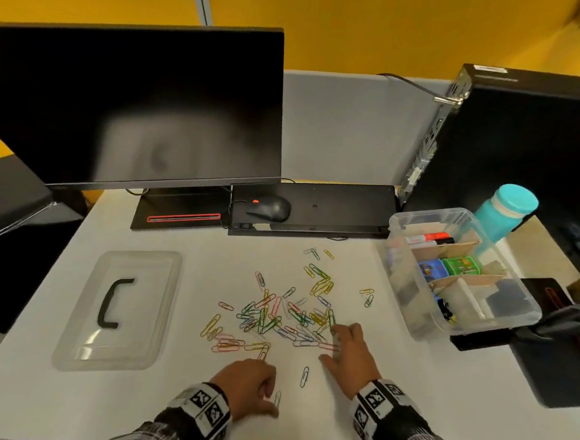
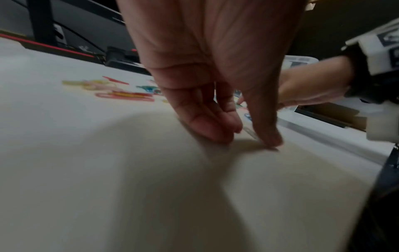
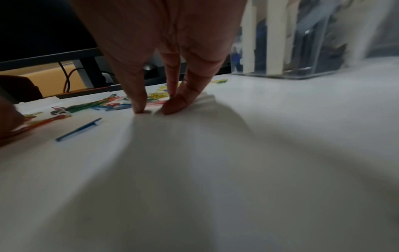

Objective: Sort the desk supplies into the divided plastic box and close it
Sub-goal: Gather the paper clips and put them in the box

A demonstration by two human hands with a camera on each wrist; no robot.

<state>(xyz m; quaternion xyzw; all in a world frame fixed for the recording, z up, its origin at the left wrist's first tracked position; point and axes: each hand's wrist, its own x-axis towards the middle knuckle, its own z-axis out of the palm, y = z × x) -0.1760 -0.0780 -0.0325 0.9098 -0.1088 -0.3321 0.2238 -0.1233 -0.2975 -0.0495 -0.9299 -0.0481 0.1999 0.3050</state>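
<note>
Several coloured paper clips (image 1: 285, 315) lie scattered in a loose pile mid-desk. My left hand (image 1: 270, 402) is curled near the front edge, fingers and thumb closing round a pale paper clip (image 2: 250, 133) that lies on the desk. My right hand (image 1: 336, 346) is spread, and its fingertips (image 3: 175, 105) press the desk at the pile's right edge among pink clips. A single blue clip (image 1: 304, 376) lies between the hands. The divided plastic box (image 1: 404, 289) stands open at the right and holds markers, tape rolls and binder clips. Its clear lid (image 1: 138, 312) with a black handle lies flat at the left.
A dark monitor (image 1: 135, 106) stands at the back left. A mouse (image 1: 270, 207) rests on a black keyboard (image 1: 334, 205) behind the clips. A computer tower (image 1: 527, 150) and a teal bottle (image 1: 505, 211) stand behind the box. A black holder (image 1: 546, 358) overhangs the right edge.
</note>
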